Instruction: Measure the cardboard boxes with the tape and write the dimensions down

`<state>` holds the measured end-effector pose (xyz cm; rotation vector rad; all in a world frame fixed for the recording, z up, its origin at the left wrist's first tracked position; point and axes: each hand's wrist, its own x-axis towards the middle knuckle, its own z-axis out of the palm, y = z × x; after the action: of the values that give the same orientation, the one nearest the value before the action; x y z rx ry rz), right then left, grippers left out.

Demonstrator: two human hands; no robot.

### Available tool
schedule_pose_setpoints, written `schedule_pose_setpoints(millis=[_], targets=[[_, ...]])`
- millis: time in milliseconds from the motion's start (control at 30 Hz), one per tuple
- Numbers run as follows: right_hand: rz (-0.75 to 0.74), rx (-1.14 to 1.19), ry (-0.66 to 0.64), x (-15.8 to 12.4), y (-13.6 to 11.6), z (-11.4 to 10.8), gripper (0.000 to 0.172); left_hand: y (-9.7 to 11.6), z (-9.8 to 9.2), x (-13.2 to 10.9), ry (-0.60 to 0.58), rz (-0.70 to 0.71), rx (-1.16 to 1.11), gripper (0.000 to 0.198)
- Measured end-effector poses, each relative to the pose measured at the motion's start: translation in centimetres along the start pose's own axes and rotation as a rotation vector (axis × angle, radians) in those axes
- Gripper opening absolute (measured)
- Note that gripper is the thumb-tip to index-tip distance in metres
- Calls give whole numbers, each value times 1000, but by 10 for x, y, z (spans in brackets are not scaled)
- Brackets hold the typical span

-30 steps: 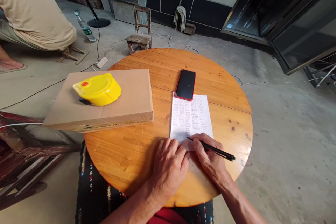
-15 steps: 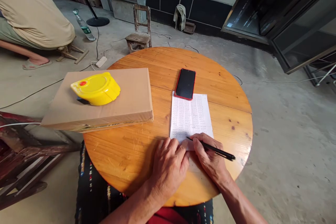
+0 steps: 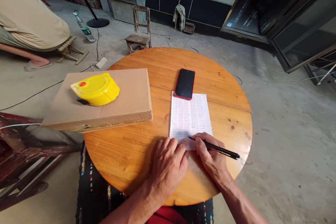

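A sheet of paper [image 3: 189, 113] covered with rows of small handwritten figures lies on the round wooden table [image 3: 126, 161]. My right hand [image 3: 212, 152] is closed around a black pen [image 3: 223, 151], its tip at the lower part of the sheet. Lying flat with fingers stretched out, my left hand [image 3: 171, 161] rests on the table and on the paper's lower left edge. A phone in a red case [image 3: 184, 84], its screen dark, overlaps the top edge of the sheet.
On the left, a cardboard box [image 3: 131, 91] carries a yellow tape measure [image 3: 97, 89] and overhangs the table's edge. Beyond the table stand a small wooden chair [image 3: 141, 36] and a plastic bottle [image 3: 84, 27]. A person [image 3: 34, 17] sits at the far left. Cables run across the floor.
My right hand and the pen have shifted slightly to the right along the paper. My left hand stays put. The person at the far left has leaned a little to the left.
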<state>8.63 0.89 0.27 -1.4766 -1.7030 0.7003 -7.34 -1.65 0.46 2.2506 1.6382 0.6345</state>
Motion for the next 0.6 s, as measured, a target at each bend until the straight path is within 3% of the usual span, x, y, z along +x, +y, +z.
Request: schedule_pose_setpoints(millis=[600], targets=[[-19,-6,-10,2,-1,2,18,0,1,-1,-6,3,-4,24]])
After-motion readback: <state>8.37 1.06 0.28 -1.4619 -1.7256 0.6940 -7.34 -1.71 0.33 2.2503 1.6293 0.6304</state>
